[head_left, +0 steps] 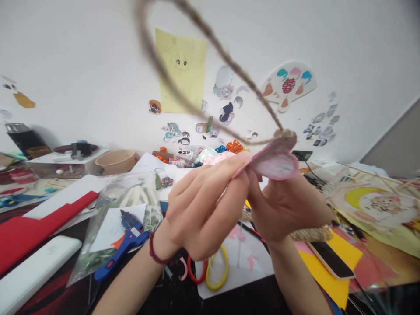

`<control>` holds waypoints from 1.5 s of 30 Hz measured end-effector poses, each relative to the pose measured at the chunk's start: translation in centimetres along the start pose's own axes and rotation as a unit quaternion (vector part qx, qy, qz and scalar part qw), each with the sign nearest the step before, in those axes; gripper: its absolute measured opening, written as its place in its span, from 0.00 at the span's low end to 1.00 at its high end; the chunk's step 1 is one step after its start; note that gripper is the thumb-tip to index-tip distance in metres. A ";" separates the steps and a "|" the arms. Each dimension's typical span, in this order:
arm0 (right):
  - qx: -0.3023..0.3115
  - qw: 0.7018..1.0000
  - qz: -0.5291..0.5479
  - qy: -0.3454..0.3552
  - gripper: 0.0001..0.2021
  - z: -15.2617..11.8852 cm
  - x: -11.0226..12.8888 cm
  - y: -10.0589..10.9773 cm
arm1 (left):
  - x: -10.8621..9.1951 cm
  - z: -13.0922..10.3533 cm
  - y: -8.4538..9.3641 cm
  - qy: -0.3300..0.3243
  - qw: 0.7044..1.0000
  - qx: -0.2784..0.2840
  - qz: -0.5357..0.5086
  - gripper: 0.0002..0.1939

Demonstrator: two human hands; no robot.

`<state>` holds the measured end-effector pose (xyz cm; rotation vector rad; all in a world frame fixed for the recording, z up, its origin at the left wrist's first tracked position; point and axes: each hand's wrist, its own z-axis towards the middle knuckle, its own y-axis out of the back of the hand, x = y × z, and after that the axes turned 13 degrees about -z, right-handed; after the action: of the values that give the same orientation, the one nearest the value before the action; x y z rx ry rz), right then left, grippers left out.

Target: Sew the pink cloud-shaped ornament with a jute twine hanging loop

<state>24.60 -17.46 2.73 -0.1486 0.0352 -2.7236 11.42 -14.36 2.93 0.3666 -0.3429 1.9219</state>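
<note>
Raised in front of me is a pink heart-shaped piece [274,164] with a pale middle, seen at a slant. A loop of brown twine [226,54] rises from its top and leans up to the left. Fingers of my left hand [205,205], which wears a dark red cord bracelet [152,251], are closed on the heart's left edge. My right hand [288,205] holds the heart from behind and below, its fingers partly hidden. Beneath the hands, scissors with red and yellow handles [217,280] lie on a white sheet [244,284].
A blue glue gun [123,249] lies left, on paper and a clear plastic bag [98,214]. Further left are a white box [39,271] and red card [29,227]. A phone [333,260] rests on yellow paper [348,249] at right. Behind, a round tan bowl [114,161] stands near the wall.
</note>
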 end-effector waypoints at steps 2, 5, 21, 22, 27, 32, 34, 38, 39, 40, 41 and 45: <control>-0.040 0.998 0.032 -0.022 0.08 0.2 0.3 0.0 | -0.4 0.1 0.1 0.018 0.998 -0.049 -0.040 0.06; -0.034 0.993 0.084 -0.070 0.07 0.5 0.6 0.2 | -1.0 0.1 0.4 0.091 0.987 -0.039 -0.128 0.10; 0.018 0.967 0.206 -0.152 0.04 0.6 0.5 0.8 | -0.6 0.4 -0.6 0.048 0.991 -0.085 -0.096 0.06; 0.020 0.966 0.210 -0.152 0.04 0.6 0.5 0.8 | -0.6 0.4 -0.7 0.044 0.990 -0.085 -0.101 0.06; 0.023 0.962 0.220 -0.159 0.04 0.6 0.5 0.8 | -0.4 0.5 -0.9 0.031 0.988 -0.104 -0.107 0.06; 0.014 0.970 0.196 -0.147 0.04 0.6 0.5 0.9 | -0.7 0.2 -0.2 0.046 0.994 -0.047 -0.089 0.03; -0.001 0.980 0.156 -0.123 0.05 0.6 0.5 0.8 | -0.8 0.4 0.1 0.023 0.997 -0.028 -0.064 0.01; -0.038 0.993 0.082 -0.076 0.06 0.5 0.5 0.5 | -0.7 0.8 0.3 -0.031 0.999 0.010 -0.027 0.05; -0.042 0.994 0.076 -0.071 0.07 0.5 0.5 0.5 | -0.6 0.8 0.3 -0.037 0.999 0.006 -0.026 0.05; -0.045 0.994 0.076 -0.065 0.07 0.5 0.5 0.4 | -0.6 0.7 0.2 -0.036 0.999 0.002 -0.027 0.05; -0.045 0.994 0.079 -0.062 0.07 0.6 0.5 0.5 | -0.6 0.6 0.1 -0.029 0.999 -0.005 -0.028 0.05; -0.018 0.991 0.100 -0.082 0.07 0.6 0.6 0.8 | -0.5 -0.1 -0.2 -0.013 0.999 -0.048 -0.017 0.02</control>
<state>24.43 -18.45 3.38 -0.3581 0.0506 -2.5023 11.77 -14.63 2.66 0.3317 -0.4415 1.8625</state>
